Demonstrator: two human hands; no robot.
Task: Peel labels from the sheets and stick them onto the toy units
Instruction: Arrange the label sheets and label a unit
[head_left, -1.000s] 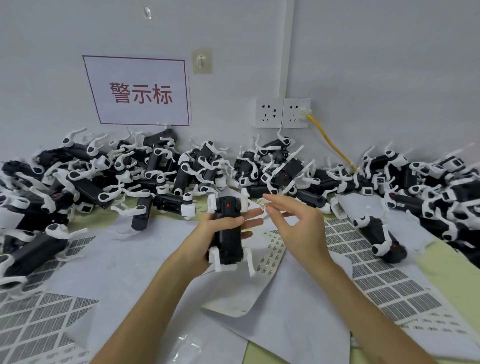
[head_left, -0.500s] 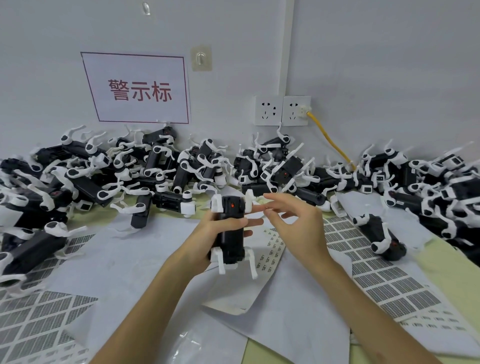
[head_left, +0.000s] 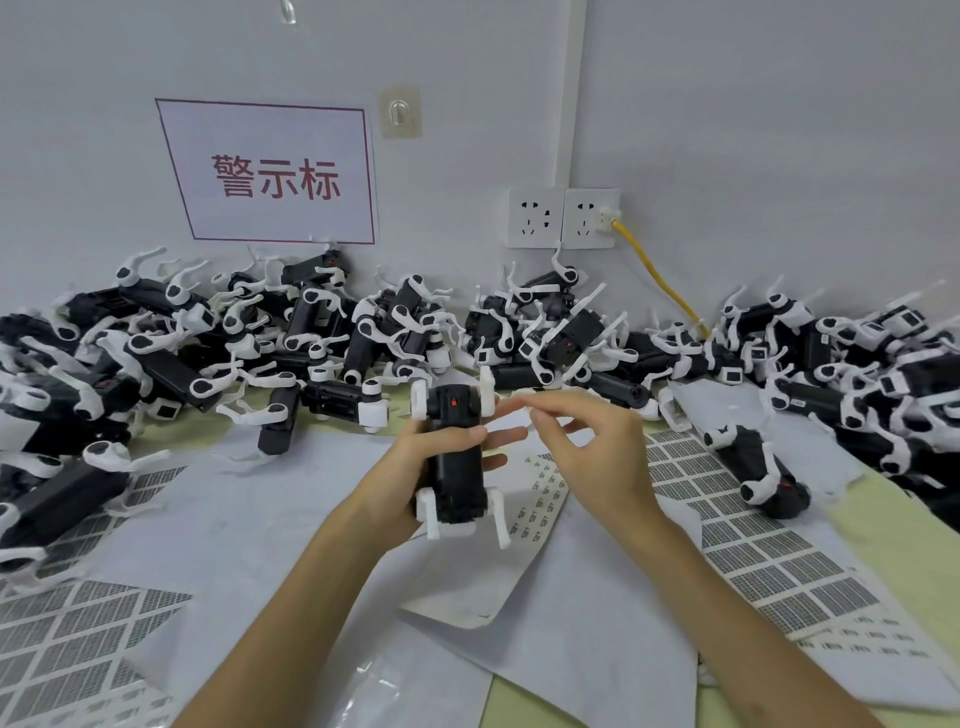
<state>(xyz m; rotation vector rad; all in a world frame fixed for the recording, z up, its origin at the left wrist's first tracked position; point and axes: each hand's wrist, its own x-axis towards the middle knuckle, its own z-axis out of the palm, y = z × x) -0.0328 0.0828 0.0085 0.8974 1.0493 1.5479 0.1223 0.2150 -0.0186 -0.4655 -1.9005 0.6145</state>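
Plainly, the toy unit (head_left: 454, 467) is off the table and upright in the left hand (head_left: 410, 467). The fingers wrap round its black body from the left, their tips lying across the near face. Its white legs stick out free above and below the grip. It looks like light, rigid moulded plastic, smooth and a little slippery on the body. The thin legs seem the likeliest part to snap or fold, so the solid body is the sound place to hold it, as now. The right hand (head_left: 597, 457) hovers just beside the unit's top end. Its thumb and forefinger are pinched on what appears to be a small pale label (head_left: 521, 402), though it is too small to be sure, and the other fingers are loosely spread. Such a label would be flimsy, tacky on one side and prone to curl or stick to skin, so I would hold it by one corner. A label sheet (head_left: 540, 499) lies on the table under the hands, and a heap of units (head_left: 363, 332) stands along the wall.
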